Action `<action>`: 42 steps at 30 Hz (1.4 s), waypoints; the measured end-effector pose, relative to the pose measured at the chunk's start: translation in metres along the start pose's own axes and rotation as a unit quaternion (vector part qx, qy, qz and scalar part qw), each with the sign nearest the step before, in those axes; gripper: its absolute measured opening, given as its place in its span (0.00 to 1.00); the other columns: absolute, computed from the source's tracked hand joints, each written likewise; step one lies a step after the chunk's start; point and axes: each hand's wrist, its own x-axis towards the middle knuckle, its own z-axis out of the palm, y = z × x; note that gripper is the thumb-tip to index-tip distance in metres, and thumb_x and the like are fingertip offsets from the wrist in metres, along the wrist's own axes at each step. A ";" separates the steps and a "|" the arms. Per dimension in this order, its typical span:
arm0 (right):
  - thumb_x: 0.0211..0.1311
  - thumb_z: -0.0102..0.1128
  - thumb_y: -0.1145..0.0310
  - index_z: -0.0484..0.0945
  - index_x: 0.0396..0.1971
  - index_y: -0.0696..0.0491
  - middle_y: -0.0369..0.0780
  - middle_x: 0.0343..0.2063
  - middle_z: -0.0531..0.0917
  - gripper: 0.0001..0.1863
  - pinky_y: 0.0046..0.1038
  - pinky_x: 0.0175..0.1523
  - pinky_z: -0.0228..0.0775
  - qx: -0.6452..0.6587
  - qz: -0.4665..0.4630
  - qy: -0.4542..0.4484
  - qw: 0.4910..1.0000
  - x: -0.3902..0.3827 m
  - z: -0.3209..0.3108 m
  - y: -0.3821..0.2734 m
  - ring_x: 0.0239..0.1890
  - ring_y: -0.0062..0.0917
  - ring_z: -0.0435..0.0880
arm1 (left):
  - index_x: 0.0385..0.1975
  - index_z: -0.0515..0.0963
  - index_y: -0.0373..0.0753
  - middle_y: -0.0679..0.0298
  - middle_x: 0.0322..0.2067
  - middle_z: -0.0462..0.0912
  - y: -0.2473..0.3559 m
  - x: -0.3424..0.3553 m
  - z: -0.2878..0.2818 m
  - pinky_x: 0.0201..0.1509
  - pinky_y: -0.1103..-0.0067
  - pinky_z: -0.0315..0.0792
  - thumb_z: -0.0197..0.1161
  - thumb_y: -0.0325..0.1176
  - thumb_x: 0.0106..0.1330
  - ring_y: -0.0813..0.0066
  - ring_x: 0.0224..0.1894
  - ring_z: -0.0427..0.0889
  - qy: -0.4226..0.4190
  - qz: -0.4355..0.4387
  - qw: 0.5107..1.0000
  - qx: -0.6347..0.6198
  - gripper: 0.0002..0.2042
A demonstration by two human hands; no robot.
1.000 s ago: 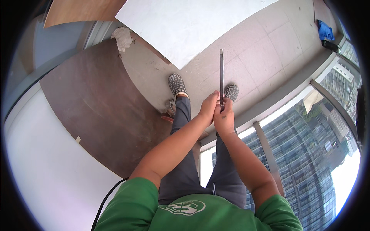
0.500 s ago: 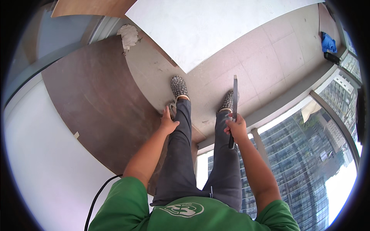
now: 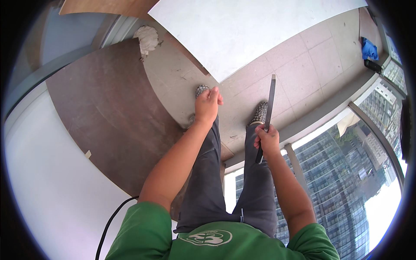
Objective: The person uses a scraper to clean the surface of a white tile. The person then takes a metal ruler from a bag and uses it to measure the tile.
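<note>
My right hand (image 3: pixel 267 139) is closed around the dark lower end of a long, flat metal file (image 3: pixel 271 97). Its narrow blade points up and away, with a pale tip over the tiled floor. My left hand (image 3: pixel 207 105) is raised in front of my left shoe (image 3: pixel 201 89), fingers curled in and thumb along the top. Whatever the curled fingers may hold is hidden. Just beyond that hand lies the corner of a large white panel (image 3: pixel 242 34), apart from it. A small grey object (image 3: pixel 191 119), partly covered by my left forearm, is beside my left leg.
On the left a curved brown board (image 3: pixel 112 112) lies beside a white surface (image 3: pixel 52 160). A crumpled pale cloth (image 3: pixel 146 39) sits at the board's far end. Windows (image 3: pixel 338 164) run along the right, with a blue bag (image 3: pixel 369 48) at the far right.
My left hand has moved up and to the right, from beside my left leg to in front of the shoe, and its fingers have curled. The file has tilted slightly rightward.
</note>
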 end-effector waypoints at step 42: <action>0.69 0.61 0.66 0.76 0.50 0.60 0.37 0.19 0.79 0.16 0.25 0.26 0.71 0.023 -0.060 -0.002 0.998 0.001 -0.007 -0.001 0.18 0.21 0.78 | 0.69 0.64 0.40 0.46 0.71 0.60 -0.020 0.066 -0.140 0.74 0.59 0.58 0.65 0.30 0.62 0.47 0.73 0.58 0.200 0.290 0.872 0.341 0.32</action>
